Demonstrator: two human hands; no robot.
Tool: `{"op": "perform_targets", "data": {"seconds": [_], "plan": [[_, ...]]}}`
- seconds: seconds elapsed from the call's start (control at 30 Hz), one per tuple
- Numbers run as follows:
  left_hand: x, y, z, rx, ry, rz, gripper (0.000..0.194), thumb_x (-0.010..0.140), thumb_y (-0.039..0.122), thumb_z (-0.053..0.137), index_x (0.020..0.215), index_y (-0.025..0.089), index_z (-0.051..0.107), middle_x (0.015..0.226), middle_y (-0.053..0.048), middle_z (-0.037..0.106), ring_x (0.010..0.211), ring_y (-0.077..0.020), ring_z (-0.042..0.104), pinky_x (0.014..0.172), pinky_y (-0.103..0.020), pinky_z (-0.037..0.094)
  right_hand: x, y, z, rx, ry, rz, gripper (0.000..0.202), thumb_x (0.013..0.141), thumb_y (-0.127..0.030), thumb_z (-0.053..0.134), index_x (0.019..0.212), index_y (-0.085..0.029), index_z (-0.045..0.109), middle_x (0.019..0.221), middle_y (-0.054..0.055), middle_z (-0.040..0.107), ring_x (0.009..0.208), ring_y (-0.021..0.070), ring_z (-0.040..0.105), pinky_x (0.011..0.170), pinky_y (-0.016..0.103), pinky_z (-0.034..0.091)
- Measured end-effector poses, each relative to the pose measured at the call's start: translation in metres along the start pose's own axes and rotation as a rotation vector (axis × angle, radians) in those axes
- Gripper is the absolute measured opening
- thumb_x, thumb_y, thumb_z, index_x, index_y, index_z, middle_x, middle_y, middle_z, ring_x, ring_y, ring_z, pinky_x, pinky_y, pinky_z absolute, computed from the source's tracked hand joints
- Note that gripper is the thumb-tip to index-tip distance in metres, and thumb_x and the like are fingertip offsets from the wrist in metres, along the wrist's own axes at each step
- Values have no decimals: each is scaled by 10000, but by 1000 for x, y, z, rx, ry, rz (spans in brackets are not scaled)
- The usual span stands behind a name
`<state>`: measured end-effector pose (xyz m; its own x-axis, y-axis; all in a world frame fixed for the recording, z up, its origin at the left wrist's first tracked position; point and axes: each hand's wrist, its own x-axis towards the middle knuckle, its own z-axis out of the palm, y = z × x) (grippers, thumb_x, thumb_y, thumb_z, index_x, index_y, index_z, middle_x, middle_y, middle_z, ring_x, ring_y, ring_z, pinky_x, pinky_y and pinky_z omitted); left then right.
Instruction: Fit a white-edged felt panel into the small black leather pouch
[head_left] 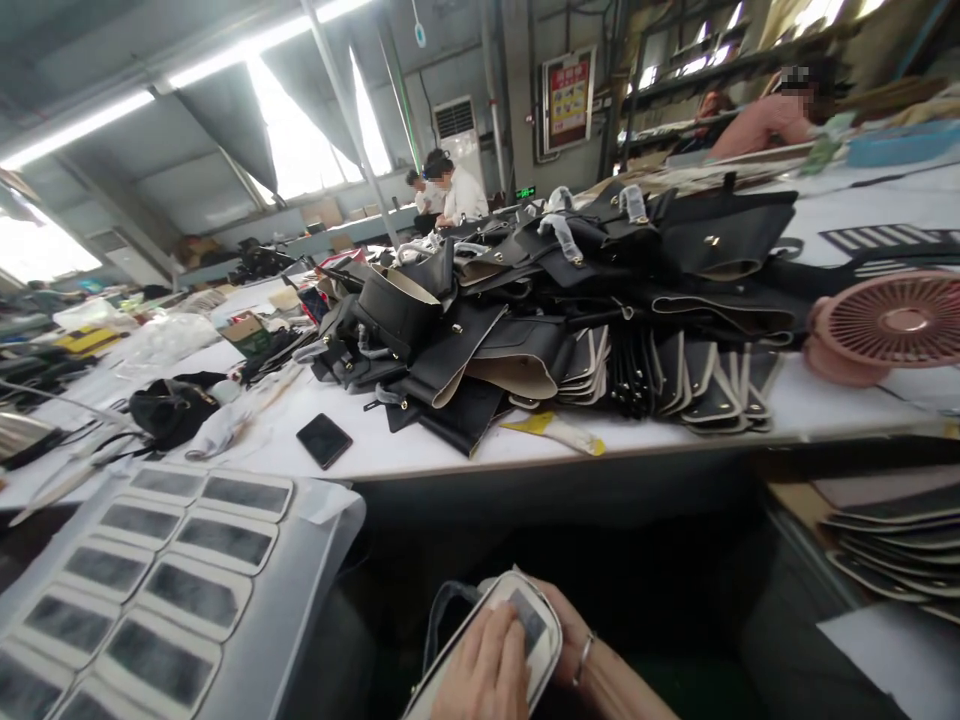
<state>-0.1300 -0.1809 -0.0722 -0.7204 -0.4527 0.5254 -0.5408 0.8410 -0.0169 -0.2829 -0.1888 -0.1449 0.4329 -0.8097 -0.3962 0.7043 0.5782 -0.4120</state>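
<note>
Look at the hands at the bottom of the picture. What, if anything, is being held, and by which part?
One hand presses its fingers on the face of a pale-edged grey panel piece, at its near end. Which hand it is, and what supports the piece underneath, cannot be told.
</note>
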Motion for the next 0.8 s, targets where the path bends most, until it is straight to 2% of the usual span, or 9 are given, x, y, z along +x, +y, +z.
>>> {"op": "perform_targets", "data": {"seconds": [0.07,0.2,0.27,0.47,0.57,0.63,0.73,0.8], "plan": [[3,2,-2,54,-31,-10,367,892,121,508,1237,199,606,1089,-61,756,964,-209,724,814,-263,578,4,0,-2,75,-15,21,470,787,-587,647,615,-151,655,696,124,697,893,293,702,886,386,534],[15,12,-12,131,-120,-109,377,933,180,465,1282,259,587,1184,-58,726,1014,-220,713,819,-292,597,8,3,-10,350,-10,92,459,933,-474,560,763,-77,716,751,143,725,816,234,709,821,307,543],[21,13,-15,146,-141,-78,352,952,225,428,1255,253,604,1181,-57,724,997,-220,717,798,-297,611,7,4,-13,436,19,122,476,980,-442,511,797,-59,726,737,138,729,757,205,707,770,265,541],[28,-1,-9,147,-180,34,338,919,208,472,1224,245,612,1123,-48,731,918,-201,722,771,-266,615,-1,2,-8,496,69,180,488,995,-450,508,808,-60,735,767,140,742,698,176,696,737,244,546],[31,1,-12,151,-238,48,364,892,177,494,1237,236,595,1146,-58,725,941,-214,716,764,-263,614,-3,-1,-5,470,76,173,494,998,-449,499,786,-70,734,750,136,737,689,171,691,720,234,545],[36,9,-22,114,-344,-39,422,854,128,498,1251,249,579,1203,-53,701,988,-226,698,791,-286,614,-4,-3,-5,418,83,155,497,1001,-448,490,767,-80,729,709,122,725,671,173,685,705,240,545],[50,23,-42,-44,-535,-241,523,795,100,504,1294,251,547,1312,-64,624,1136,-266,622,948,-371,573,-3,-4,-6,370,84,138,479,998,-441,496,786,-78,726,697,105,713,670,173,677,709,248,541],[60,27,-52,-157,-637,-337,541,806,116,479,1328,248,523,1364,-75,576,1202,-282,571,1023,-417,524,-3,-3,-5,339,94,132,447,991,-424,513,813,-71,723,728,104,712,692,172,676,728,252,538]]}}
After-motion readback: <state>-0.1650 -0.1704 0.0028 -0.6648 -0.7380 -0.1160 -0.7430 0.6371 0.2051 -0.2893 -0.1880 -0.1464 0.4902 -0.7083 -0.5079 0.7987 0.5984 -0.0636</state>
